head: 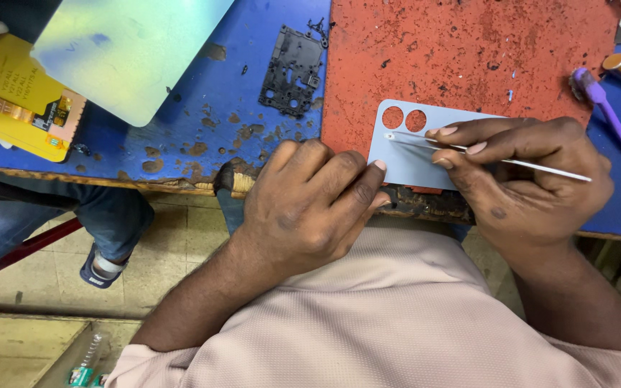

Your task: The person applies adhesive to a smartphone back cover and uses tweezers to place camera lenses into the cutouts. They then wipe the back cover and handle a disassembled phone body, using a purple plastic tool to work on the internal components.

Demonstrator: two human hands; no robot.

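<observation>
Your left hand (pixel 310 205) is curled, steadying the phone back cover (pixel 411 154); your right hand (pixel 522 176) grips tweezers (pixel 468 149) at the camera holes (pixel 404 118). Judging by that, keep the tips precise.

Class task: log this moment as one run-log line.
left hand: steadies pale blue phone back cover | right hand: holds tweezers, tips by camera holes | surface: red mat

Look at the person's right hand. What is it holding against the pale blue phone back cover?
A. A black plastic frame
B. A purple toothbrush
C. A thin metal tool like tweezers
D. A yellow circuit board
C: the right hand pinches thin metal tweezers, their tip lying on the pale blue back cover just below its two round holes, while the left hand steadies the cover's edge.
</observation>
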